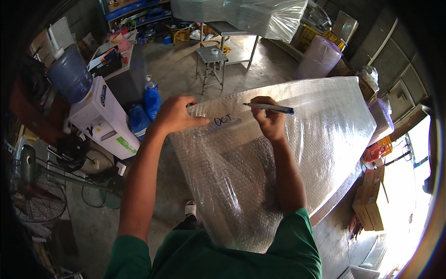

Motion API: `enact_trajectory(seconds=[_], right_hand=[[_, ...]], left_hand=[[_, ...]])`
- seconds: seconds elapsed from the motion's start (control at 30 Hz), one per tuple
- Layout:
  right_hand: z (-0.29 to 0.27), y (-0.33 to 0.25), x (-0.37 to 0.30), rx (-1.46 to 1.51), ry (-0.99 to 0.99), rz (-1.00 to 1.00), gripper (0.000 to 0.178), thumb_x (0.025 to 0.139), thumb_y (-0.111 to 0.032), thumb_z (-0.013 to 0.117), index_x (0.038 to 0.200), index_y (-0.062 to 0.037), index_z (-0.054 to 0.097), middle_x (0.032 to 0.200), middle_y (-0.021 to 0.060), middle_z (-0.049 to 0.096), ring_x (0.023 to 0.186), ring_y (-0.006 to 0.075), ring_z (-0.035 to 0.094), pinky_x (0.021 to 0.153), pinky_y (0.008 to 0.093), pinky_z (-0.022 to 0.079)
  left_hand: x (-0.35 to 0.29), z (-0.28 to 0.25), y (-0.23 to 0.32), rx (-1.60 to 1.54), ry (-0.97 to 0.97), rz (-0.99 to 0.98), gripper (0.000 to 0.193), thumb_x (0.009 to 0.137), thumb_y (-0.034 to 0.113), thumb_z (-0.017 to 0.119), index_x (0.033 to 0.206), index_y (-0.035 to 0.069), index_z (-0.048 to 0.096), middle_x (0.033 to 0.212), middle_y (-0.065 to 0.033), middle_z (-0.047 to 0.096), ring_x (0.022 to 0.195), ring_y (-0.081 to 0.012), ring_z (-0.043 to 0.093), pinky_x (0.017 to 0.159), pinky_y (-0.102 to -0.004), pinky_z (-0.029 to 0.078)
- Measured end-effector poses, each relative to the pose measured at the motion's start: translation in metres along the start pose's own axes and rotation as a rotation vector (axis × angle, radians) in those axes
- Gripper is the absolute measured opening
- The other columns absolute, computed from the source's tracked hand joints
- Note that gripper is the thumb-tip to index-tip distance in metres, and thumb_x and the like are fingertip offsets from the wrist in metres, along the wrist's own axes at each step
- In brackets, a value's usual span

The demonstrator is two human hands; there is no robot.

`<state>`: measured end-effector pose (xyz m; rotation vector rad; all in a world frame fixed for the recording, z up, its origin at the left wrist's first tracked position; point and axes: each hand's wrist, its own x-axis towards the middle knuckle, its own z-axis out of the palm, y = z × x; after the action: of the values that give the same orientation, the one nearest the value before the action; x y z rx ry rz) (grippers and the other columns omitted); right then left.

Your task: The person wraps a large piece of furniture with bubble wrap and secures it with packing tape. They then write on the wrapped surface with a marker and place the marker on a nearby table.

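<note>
A large package in clear bubble wrap (320,135) stands before me, its broad top reaching from the middle to the right. My right hand (268,118) grips a marker pen (274,108) with a pale barrel and a blue end; the dark tip points left, at or just above the wrap. Dark handwriting (223,119) lies on the surface left of the tip. At the package's far left corner, my left hand (179,115) has its thumb on top and its fingers around the edge. Something small and dark shows by its forefinger, too small to name.
On the left stand a water dispenser (104,116) with a blue bottle, blue jugs (152,98) and a fan (39,200). A metal stool (211,58) and a table with another wrapped bundle (241,16) are farther off. Wrap rolls (318,56) and cardboard boxes (370,199) line the right.
</note>
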<state>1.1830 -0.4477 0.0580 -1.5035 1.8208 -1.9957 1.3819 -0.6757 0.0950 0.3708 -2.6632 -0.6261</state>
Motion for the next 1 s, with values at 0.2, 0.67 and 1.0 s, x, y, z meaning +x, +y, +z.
enact_trajectory(seconds=[0.2, 0.67, 1.0], right_hand=[[-0.046, 0.014, 0.004, -0.138, -0.069, -0.006, 0.021, 0.090, -0.014, 0.075, 0.106, -0.0010, 0.071, 0.098, 0.0079, 0.072, 0.088, 0.0139, 0.066, 0.078, 0.0294, 0.053], [-0.026, 0.004, 0.001, -0.268, -0.222, -0.018, 0.021, 0.087, -0.015, 0.078, 0.103, -0.0027, 0.072, 0.097, 0.0080, 0.072, 0.092, 0.0195, 0.068, 0.083, 0.0332, 0.053], [-0.033, 0.013, 0.001, -0.165, -0.207, 0.001, 0.018, 0.087, -0.010, 0.075, 0.102, -0.0009, 0.072, 0.094, 0.0073, 0.071, 0.088, 0.0152, 0.066, 0.079, 0.0310, 0.053]], left_hand=[[0.003, 0.000, 0.000, 0.001, -0.039, -0.026, 0.062, 0.064, 0.053, 0.088, 0.092, 0.000, 0.071, 0.096, -0.0182, 0.071, 0.093, -0.0343, 0.069, 0.080, -0.0418, 0.053], [0.002, 0.001, -0.005, -0.013, -0.028, -0.015, 0.065, 0.064, 0.054, 0.088, 0.094, -0.002, 0.071, 0.096, -0.0198, 0.070, 0.094, -0.0357, 0.069, 0.080, -0.0420, 0.053], [0.002, 0.002, -0.007, -0.023, -0.029, -0.011, 0.067, 0.064, 0.054, 0.089, 0.095, -0.002, 0.071, 0.096, -0.0202, 0.070, 0.093, -0.0365, 0.069, 0.079, -0.0426, 0.053]])
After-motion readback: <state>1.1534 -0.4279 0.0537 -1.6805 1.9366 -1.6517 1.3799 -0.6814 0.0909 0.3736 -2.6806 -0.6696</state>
